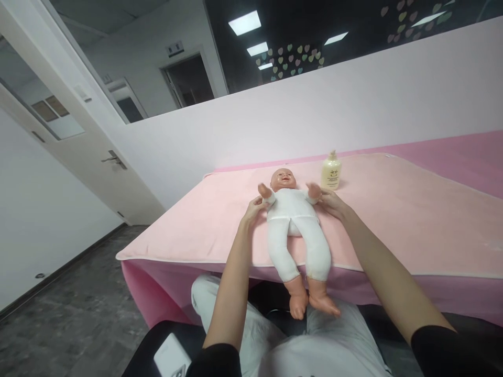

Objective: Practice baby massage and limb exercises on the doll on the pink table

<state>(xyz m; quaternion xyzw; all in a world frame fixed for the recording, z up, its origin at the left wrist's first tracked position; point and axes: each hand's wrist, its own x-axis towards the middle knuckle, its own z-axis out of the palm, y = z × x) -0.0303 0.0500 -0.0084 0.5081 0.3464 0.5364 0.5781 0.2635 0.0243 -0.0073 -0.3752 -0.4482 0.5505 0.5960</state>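
A baby doll [293,204] with a white cloth body lies face up on the pink towel-like cover [188,225]. Its head points to the wall and its bare feet hang past the table's front edge, over my lap. My left hand [255,208] is closed around the doll's arm on the left side of the view. On the other side, my right hand [333,204] grips the doll's other arm, the fingers partly hidden behind it. Both of the doll's hands are raised beside its head. Just beyond my right hand stands a pale yellow pump bottle [331,172], upright.
Under the cover, a darker pink cloth [463,157] drapes the table. A white wall [353,104] with a dark window rises behind it. A door [98,152] is at the left. Beside my leg a white phone-like object [172,356] rests on a black seat.
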